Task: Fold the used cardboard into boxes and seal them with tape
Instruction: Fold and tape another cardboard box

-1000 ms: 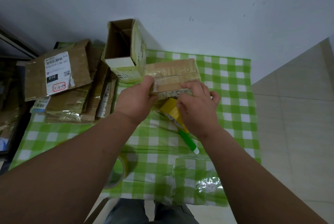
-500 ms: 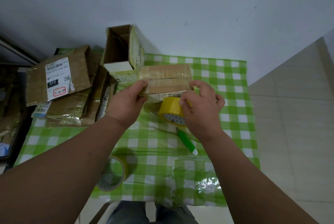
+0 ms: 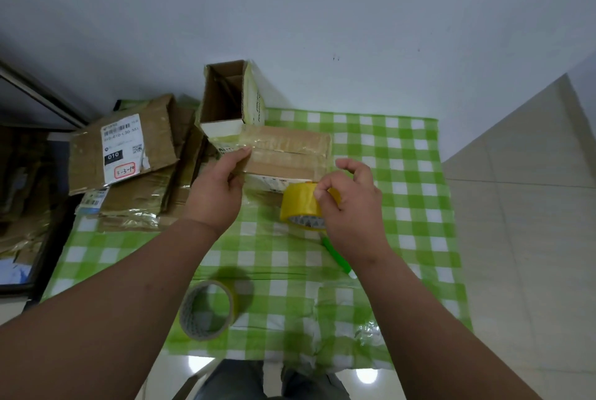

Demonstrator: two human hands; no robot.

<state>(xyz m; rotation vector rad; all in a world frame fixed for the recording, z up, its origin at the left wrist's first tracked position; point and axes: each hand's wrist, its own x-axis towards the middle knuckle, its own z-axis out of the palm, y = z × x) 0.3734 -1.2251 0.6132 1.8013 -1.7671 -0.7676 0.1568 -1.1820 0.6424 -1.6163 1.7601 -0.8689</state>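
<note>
A small closed cardboard box [image 3: 287, 154] with old clear tape on its top lies on the green checked tablecloth [image 3: 403, 174]. My left hand [image 3: 216, 193] grips the box's left end, thumb on top. My right hand [image 3: 348, 206] pinches a yellow tape roll [image 3: 298, 206] just in front of the box's right near corner, its other fingers lifted and curled. A green-handled cutter [image 3: 337, 254] lies partly hidden under my right wrist.
An open tall box [image 3: 225, 99] stands behind the small one by the wall. Flattened cartons [image 3: 129, 154] are piled at the table's left. A second tape roll [image 3: 206, 309] lies near the front edge. Tiled floor is to the right.
My right hand lifted the yellow tape roll off the cloth and brought it up beside the box. The left hand kept its grip on the box's left end.
</note>
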